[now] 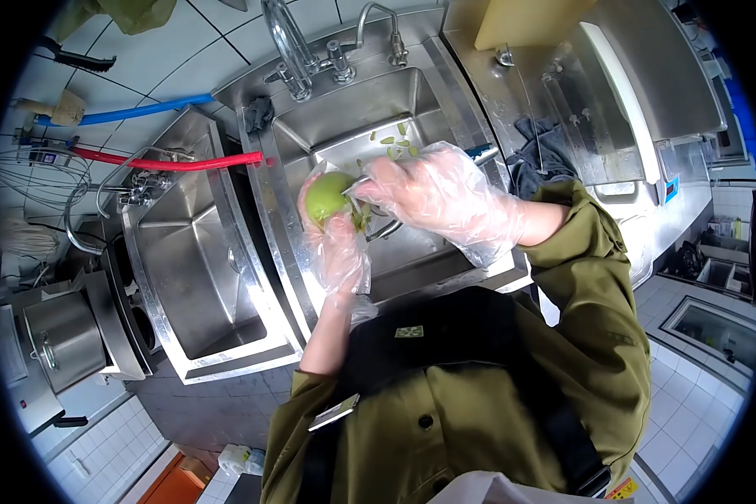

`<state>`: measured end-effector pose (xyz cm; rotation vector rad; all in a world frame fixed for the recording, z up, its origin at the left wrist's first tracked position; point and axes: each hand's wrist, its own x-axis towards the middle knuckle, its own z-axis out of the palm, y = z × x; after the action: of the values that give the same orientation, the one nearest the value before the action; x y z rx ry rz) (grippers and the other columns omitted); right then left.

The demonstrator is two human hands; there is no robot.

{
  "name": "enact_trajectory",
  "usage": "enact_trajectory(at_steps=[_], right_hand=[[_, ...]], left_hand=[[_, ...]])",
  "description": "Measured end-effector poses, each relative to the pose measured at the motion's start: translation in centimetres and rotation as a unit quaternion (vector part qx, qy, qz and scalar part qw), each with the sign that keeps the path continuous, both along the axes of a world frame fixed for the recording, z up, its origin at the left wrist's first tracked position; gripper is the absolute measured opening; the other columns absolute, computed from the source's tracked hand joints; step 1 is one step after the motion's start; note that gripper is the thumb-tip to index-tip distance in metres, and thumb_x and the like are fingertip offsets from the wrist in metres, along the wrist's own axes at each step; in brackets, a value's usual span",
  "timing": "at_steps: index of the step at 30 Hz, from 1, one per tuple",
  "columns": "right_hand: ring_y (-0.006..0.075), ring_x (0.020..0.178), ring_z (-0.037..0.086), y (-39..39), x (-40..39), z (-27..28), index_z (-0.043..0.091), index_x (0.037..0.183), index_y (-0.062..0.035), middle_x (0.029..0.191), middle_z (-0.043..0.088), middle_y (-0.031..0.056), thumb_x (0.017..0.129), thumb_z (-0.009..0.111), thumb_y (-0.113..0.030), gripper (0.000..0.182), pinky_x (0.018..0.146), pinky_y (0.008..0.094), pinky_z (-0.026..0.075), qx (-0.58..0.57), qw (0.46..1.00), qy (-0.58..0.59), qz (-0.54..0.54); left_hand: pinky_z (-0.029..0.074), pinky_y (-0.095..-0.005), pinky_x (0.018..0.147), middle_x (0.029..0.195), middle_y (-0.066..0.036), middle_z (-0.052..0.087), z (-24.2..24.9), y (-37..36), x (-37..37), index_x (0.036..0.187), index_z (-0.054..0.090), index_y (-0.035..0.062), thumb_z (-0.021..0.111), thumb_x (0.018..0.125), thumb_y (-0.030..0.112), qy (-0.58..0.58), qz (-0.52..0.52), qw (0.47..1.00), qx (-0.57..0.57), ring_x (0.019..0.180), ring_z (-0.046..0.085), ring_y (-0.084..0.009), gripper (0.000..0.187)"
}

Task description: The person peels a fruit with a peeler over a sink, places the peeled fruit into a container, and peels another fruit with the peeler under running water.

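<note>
My left hand (338,252), in a clear plastic glove, holds a round green fruit (328,195) above the sink, fingers wrapped round its side and underside. The fruit looks smooth and shiny. My right hand (424,189), gloved the same way, is closed on a peeler; only its metal end (359,185) shows, up against the right side of the fruit. The rest of the peeler is hidden in my fingers. Short green strips of peel (401,144) lie in the steel sink (344,134) beyond my hands, with more green bits below the fruit.
A faucet (290,55) rises at the sink's back edge. Another steel sink (195,244) adjoins on the left, with red (176,162) and blue (134,112) hoses near it. On the right are a dark cloth (544,151), a yellow board (521,23) and a blue-ended object (480,153).
</note>
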<state>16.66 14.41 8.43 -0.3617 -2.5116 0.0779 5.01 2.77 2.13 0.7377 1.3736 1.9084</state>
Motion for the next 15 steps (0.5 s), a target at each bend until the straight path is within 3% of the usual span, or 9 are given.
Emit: enact_trajectory(at_steps=[4, 7, 10, 11, 12, 13, 14, 15], right_hand=[[0.0237, 0.037, 0.051, 0.1, 0.1, 0.5, 0.049, 0.077, -0.0076, 0.043, 0.045, 0.005, 0.085, 0.061, -0.034, 0.03, 0.035, 0.0319, 0.039, -0.004, 1.0, -0.007, 0.005], [0.0235, 0.034, 0.047, 0.5, -0.1, -0.8, 0.049, 0.077, -0.0075, 0.041, 0.04, 0.0038, 0.084, 0.063, -0.032, 0.029, 0.034, 0.0329, 0.038, -0.011, 0.999, 0.04, 0.028], [0.0244, 0.034, 0.043, 2.5, 0.7, -5.3, 0.05, 0.078, -0.0084, 0.041, 0.035, 0.0045, 0.082, 0.065, -0.026, 0.023, 0.034, 0.0349, 0.035, 0.091, 0.995, 0.036, 0.0], [0.0248, 0.04, 0.045, 3.8, 1.5, -7.4, 0.051, 0.077, -0.0112, 0.047, 0.038, 0.0054, 0.082, 0.064, -0.021, 0.018, 0.035, 0.0357, 0.034, 0.056, 0.991, 0.101, 0.064], [0.0235, 0.048, 0.051, 5.2, 3.4, -10.1, 0.055, 0.08, -0.0139, 0.058, 0.047, 0.0057, 0.081, 0.063, -0.021, 0.011, 0.038, 0.0348, 0.038, -0.034, 0.998, -0.024, 0.051], [0.0208, 0.06, 0.056, 5.6, 4.5, -11.2, 0.057, 0.085, -0.0146, 0.071, 0.054, 0.0044, 0.082, 0.06, -0.022, 0.008, 0.049, 0.0334, 0.045, -0.076, 0.956, -0.282, -0.034], [0.0186, 0.072, 0.06, 7.0, 6.2, -13.8, 0.058, 0.088, -0.015, 0.079, 0.057, 0.0019, 0.082, 0.057, -0.021, 0.009, 0.062, 0.0346, 0.05, -0.114, 0.915, -0.386, 0.032], [0.0213, 0.075, 0.061, 7.4, 6.2, -13.9, 0.061, 0.086, -0.0134, 0.081, 0.06, 0.0036, 0.082, 0.055, -0.021, 0.011, 0.064, 0.0353, 0.05, -0.126, 0.895, -0.422, 0.075]], left_hand=[[0.039, -0.0352, 0.098, 0.123, -0.01, 0.047, -0.1, 0.2, -0.2, 0.134, 0.032, 0.005, 0.064, 0.078, 0.055, 0.064, 0.015, 0.998, -0.025, 0.114, 0.048, -0.0214, 0.082], [0.039, -0.0319, 0.094, 0.121, -0.009, 0.049, 1.4, 0.1, 0.4, 0.131, 0.037, 0.0058, 0.066, 0.078, 0.052, 0.001, -0.002, 1.0, -0.002, 0.111, 0.048, -0.0201, 0.076], [0.04, -0.0368, 0.098, 0.123, -0.013, 0.048, -1.0, -1.2, -0.3, 0.132, 0.035, 0.0033, 0.062, 0.083, 0.045, 0.026, 0.046, 0.998, -0.04, 0.113, 0.049, -0.025, 0.07], [0.041, -0.0375, 0.098, 0.123, -0.013, 0.048, -1.0, -1.4, -0.7, 0.133, 0.035, 0.0029, 0.062, 0.084, 0.042, -0.007, 0.046, 0.999, -0.004, 0.113, 0.05, -0.0263, 0.068], [0.041, -0.0383, 0.099, 0.123, -0.014, 0.048, -0.9, -2.1, -0.9, 0.133, 0.035, 0.0024, 0.061, 0.085, 0.039, -0.043, 0.046, 0.998, 0.028, 0.113, 0.05, -0.0277, 0.065], [0.041, -0.0407, 0.1, 0.123, -0.015, 0.048, -0.3, -2.0, -1.0, 0.133, 0.034, 0.0016, 0.06, 0.087, 0.034, -0.102, 0.043, 0.991, 0.08, 0.114, 0.05, -0.0298, 0.062], [0.041, -0.0432, 0.101, 0.123, -0.016, 0.048, 0.4, -2.0, -1.0, 0.134, 0.033, 0.0008, 0.059, 0.088, 0.028, -0.16, 0.04, 0.977, 0.132, 0.114, 0.05, -0.032, 0.059], [0.04, -0.0437, 0.101, 0.125, -0.016, 0.046, 1.2, -2.0, -1.1, 0.134, 0.033, 0.0033, 0.06, 0.087, 0.03, -0.184, 0.021, 0.976, 0.113, 0.115, 0.049, -0.0316, 0.061]])
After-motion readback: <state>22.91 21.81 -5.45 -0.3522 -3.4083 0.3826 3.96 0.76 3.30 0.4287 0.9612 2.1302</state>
